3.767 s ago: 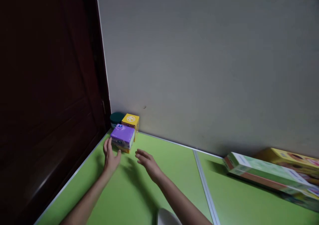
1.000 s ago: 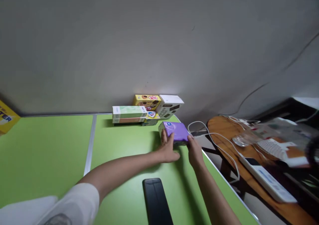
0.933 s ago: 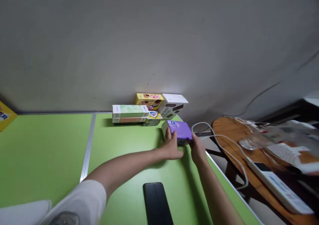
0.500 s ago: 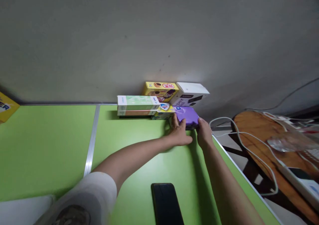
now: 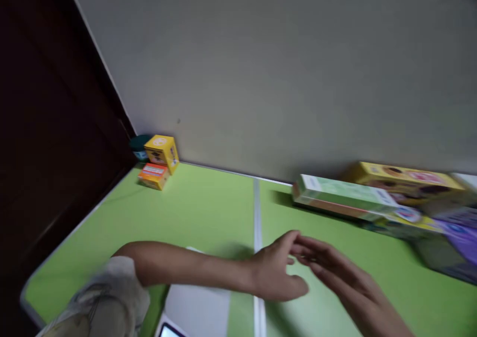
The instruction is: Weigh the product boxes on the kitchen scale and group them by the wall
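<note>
My left hand point(image 5: 278, 272) hovers over the green table point(image 5: 208, 208) near its metal strip, thumb apart from the fingers and nothing visible in it. Close against its fingertips is my right hand point(image 5: 341, 275), fingers stretched out, also holding nothing I can see. To the right stand a long green-and-white box point(image 5: 343, 196), a yellow box point(image 5: 413, 180) behind it, a small yellow box with a round blue-white emblem point(image 5: 408, 213), and a purple-topped pack point(image 5: 462, 237). Motion blurs these, and the purple pack is cut by the frame edge.
In the far left corner stand a yellow cube-shaped box point(image 5: 163, 152), an orange-topped box point(image 5: 153, 176) and a dark-lidded round container point(image 5: 139, 145). A pale flat object point(image 5: 197, 304) lies below my left forearm, with a lit screen point(image 5: 169, 331) at the bottom edge. A grey wall point(image 5: 261, 78) backs the table.
My view has swung left. Both hands have let go of the purple pack and come away from it, meeting over the table. The corner boxes now show; the phone is out of view.
</note>
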Available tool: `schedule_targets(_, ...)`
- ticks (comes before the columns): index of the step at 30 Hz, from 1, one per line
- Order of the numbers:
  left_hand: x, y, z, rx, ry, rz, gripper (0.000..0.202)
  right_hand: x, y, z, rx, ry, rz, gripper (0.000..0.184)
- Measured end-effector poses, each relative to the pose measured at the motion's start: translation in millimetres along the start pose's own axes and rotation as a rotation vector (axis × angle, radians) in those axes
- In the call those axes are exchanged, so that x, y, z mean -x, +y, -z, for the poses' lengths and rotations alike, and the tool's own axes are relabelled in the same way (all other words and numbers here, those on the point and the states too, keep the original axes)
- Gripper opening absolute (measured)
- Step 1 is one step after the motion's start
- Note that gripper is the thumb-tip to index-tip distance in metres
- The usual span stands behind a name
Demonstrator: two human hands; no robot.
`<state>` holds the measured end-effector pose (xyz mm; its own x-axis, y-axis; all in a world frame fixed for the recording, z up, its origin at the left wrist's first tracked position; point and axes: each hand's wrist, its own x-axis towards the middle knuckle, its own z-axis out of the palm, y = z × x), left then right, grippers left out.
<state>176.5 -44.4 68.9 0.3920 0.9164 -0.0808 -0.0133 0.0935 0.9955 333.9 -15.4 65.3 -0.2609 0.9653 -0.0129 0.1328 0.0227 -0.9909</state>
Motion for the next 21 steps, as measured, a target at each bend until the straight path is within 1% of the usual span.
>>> schedule_targets(2, 42, -14, 41.7, 0.026, 0.103, 0.079, 0.081, -5, -2, -59, -0.116, -0.275, -0.138, 0.038)
schedule_targets(3, 60, -21, 62.8, 0.055, 0.161, 0.110, 0.078, -9, -3, -88, -0.170, -0.359, -0.178, 0.036)
schedule_targets(4, 75, -29, 84.0, 0.085, 0.218, 0.125, 0.074, -15, -5, -117, -0.222, -0.422, -0.202, 0.034)
schedule_targets(6, 99, -40, 126.3, 0.119, 0.327, 0.110, 0.068, -32, -8, -170, -0.306, -0.527, -0.226, 0.033)
schedule_targets(8, 117, -46, 169.1, 0.088, 0.490, 0.082, 0.067, -54, -11, -219, -0.352, -0.584, -0.241, 0.034)
schedule_targets(9, 125, -47, 191.0, 0.038, 0.616, 0.073, 0.067, -67, -11, -243, -0.358, -0.581, -0.255, 0.035)
schedule_targets(10, 132, -47, 213.1, -0.025, 0.766, 0.067, 0.069, -79, -10, -265, -0.355, -0.554, -0.276, 0.036)
schedule_targets(12, 141, -45, 256.9, -0.147, 1.058, 0.062, 0.075, -104, -6, -308, -0.336, -0.460, -0.306, 0.036)
schedule_targets(13, 144, -45, 277.9, -0.183, 1.168, 0.060, 0.079, -115, -4, -328, -0.325, -0.425, -0.306, 0.036)
schedule_targets(14, 145, -46, 297.5, -0.194, 1.246, 0.063, 0.083, -125, 0, -346, -0.315, -0.396, -0.301, 0.035)
schedule_targets(15, 144, -48, 315.2, -0.183, 1.291, 0.073, 0.087, -133, 3, -362, -0.308, -0.376, -0.291, 0.035)
schedule_targets(16, 143, -51, 330.7, -0.160, 1.310, 0.088, 0.089, -140, 6, -376, -0.306, -0.361, -0.280, 0.035)
schedule_targets(18, 139, -60, 353.4, -0.114, 1.320, 0.118, 0.087, -149, 10, -399, -0.312, -0.344, -0.257, 0.036)
schedule_targets(19, 137, -65, 360.3, -0.093, 1.314, 0.125, 0.085, -151, 12, -407, -0.319, -0.341, -0.244, 0.038)
schedule_targets(21, 134, -72, 365.3, -0.063, 1.299, 0.120, 0.081, -152, 13, -416, -0.332, -0.339, -0.220, 0.044)
